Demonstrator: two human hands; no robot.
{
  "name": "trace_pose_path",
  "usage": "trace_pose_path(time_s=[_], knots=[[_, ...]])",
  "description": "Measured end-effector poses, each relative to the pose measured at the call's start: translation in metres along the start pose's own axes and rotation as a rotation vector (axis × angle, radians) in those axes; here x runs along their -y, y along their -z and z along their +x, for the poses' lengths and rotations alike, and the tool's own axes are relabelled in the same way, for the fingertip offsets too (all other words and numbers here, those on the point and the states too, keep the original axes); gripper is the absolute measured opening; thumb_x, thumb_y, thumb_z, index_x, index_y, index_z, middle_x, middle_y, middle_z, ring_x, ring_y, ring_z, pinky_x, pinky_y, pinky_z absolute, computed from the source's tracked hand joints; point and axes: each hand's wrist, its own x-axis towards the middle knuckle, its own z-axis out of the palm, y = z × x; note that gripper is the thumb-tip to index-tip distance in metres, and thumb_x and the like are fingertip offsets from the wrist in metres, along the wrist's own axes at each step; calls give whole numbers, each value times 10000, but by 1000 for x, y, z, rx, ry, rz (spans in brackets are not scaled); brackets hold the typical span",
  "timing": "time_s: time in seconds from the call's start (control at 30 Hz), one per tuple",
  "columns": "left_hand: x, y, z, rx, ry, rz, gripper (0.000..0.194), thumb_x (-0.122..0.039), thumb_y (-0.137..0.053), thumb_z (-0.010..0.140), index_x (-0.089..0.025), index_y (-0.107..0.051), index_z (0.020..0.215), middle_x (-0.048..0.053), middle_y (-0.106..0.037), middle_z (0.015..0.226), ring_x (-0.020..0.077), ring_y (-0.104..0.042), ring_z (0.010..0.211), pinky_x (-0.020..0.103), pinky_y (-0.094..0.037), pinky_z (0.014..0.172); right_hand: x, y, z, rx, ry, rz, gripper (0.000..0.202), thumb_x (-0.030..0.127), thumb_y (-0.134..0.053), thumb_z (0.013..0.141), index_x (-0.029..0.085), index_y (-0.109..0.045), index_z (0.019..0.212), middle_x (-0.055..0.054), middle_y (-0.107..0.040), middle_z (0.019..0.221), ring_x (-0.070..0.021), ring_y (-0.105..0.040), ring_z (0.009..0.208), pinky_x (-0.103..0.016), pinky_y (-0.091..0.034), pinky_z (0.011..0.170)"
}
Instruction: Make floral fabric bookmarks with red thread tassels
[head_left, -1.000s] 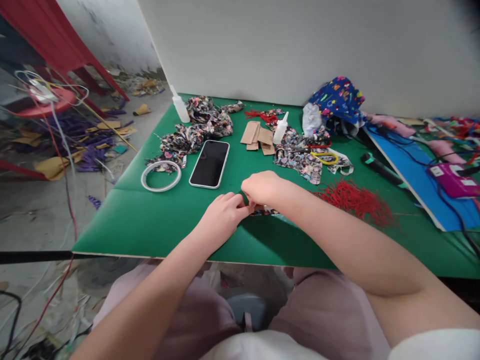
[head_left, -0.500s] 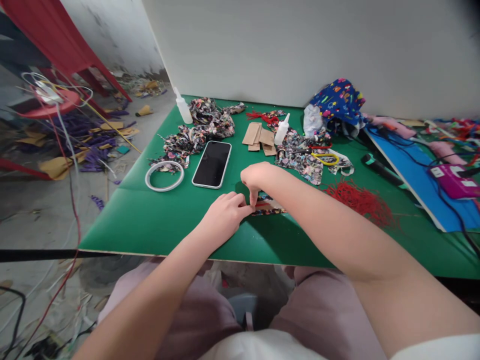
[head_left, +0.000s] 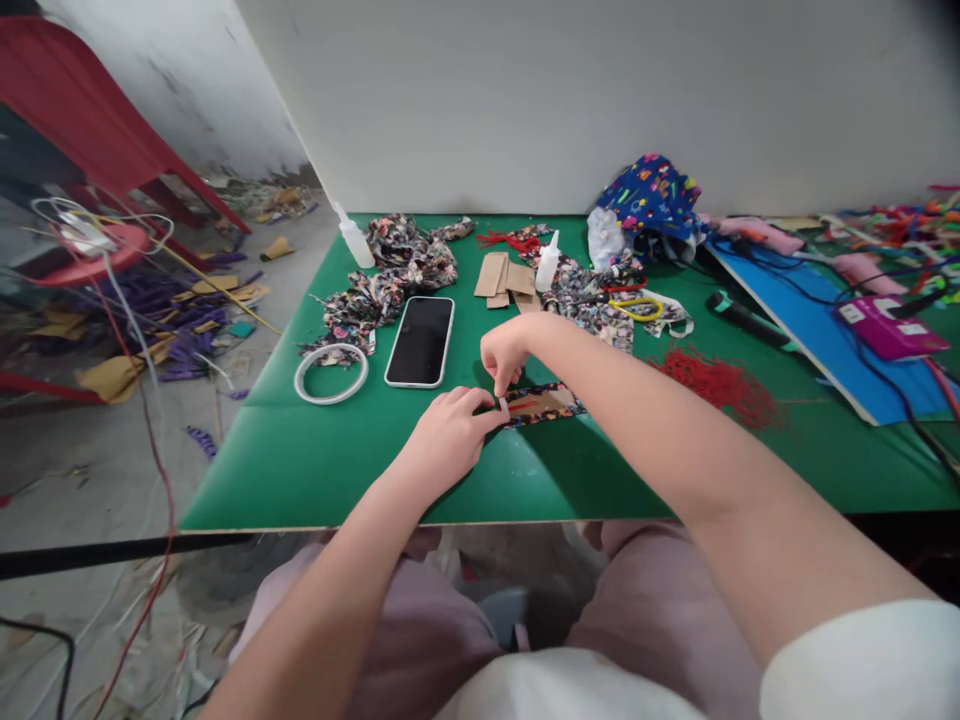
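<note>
A flat piece of floral fabric (head_left: 564, 410), with brown card and a red strand along its middle, lies on the green table (head_left: 300, 470). My left hand (head_left: 454, 430) grips its left end, thumb and index finger closed there. Bent over from above, my right hand (head_left: 508, 355) is closed in a pinch on a small pale strip (head_left: 504, 406) at that same end, against the left fingertips. My right forearm hangs over the table right of the fabric piece. A phone (head_left: 420, 342) with a dark screen and a white ring-shaped roll (head_left: 330, 374) lie beyond my left hand.
Crumpled floral fabric (head_left: 405, 255), two white squeeze bottles (head_left: 355, 240), brown card pieces (head_left: 495, 278) and yellow-handled scissors (head_left: 637, 308) lie farther back. Red strands (head_left: 720, 380), a black-and-green tool (head_left: 750, 322) and a blue board (head_left: 787, 330) are at right.
My right hand has lifted slightly and its fingertips have drawn together; the pale strip now shows beneath them. More of the fabric piece is visible. The whole view has shifted slightly.
</note>
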Motion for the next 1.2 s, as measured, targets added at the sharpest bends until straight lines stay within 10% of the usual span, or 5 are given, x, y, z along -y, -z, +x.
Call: trace_pose_path(time_s=[0.17, 0.27, 0.5, 0.9, 1.2], knots=[[1, 0, 0, -15, 16, -12, 359, -81, -442, 792, -238, -614, 1065, 68, -572, 1053, 222, -496, 971, 383, -429, 848, -28, -42, -24, -744, 14, 145, 149, 239, -534, 796, 144, -637, 844, -26, -648, 786, -116, -559, 704, -219, -395, 632], [0, -1, -1, -36, 5, -15, 364, -67, -441, 785, -228, -622, 1057, 70, -570, 1104, 228, -495, 1023, 390, -425, 883, -34, -82, -43, -965, 60, 117, 174, 276, -520, 819, 166, -653, 844, -33, -644, 849, -146, -548, 810, -265, -398, 749], [-1, -1, -7, -30, 42, -58, 387, -77, -441, 787, -240, -610, 1095, 78, -556, 1167, 226, -496, 1069, 415, -414, 923, -35, -131, -59, -962, 78, 17, 484, 380, -661, 704, 160, -571, 1127, -97, -561, 1078, -226, -467, 1004, -357, -394, 861], [-12, -7, 15, -321, 556, -777, 294, -316, -443, 843, -203, -567, 1084, 48, -642, 1022, 178, -594, 930, 306, -459, 813, -27, -135, -68, -954, -19, 224, 381, 263, -684, 686, 220, -492, 1012, -27, -594, 923, -190, -522, 843, -281, -391, 692], [-23, 2, 47, -282, 607, -1464, 363, -418, -604, 733, -118, -661, 928, 71, -679, 826, 141, -595, 685, 219, -427, 604, -33, -129, -89, -1047, 116, 405, 173, 202, -534, 812, 207, -537, 985, -22, -595, 968, -137, -540, 874, -243, -389, 739]])
